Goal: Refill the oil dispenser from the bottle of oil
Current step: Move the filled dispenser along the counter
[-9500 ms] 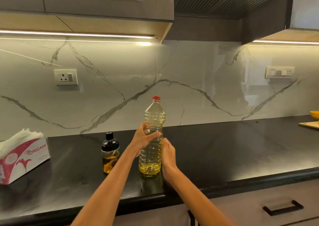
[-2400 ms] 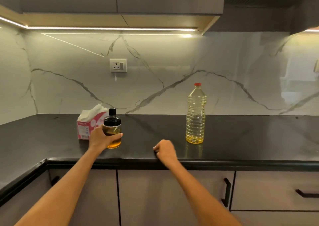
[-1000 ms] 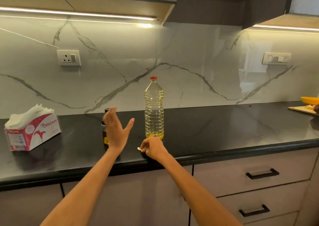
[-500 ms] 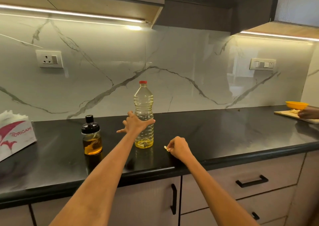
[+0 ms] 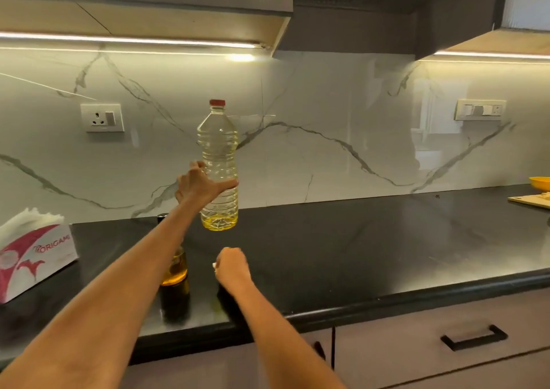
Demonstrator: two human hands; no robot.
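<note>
The clear oil bottle with a red cap is upright and holds a little yellow oil at its bottom. My left hand grips it around the middle, and its base appears raised off the black countertop. The small oil dispenser, glass with amber oil and a black cap, stands near the counter's front edge, mostly hidden behind my left forearm. My right hand rests curled on the counter just right of the dispenser, pinching a small pale piece.
A tissue box sits at the left of the counter. A wooden cutting board and an orange bowl are at the far right. Marble backsplash behind, drawers with black handles below.
My left hand, open and reaching half a second ago, now grips the bottle and has brought it up. My forearm now covers the dispenser. The right hand stays curled on the counter.
</note>
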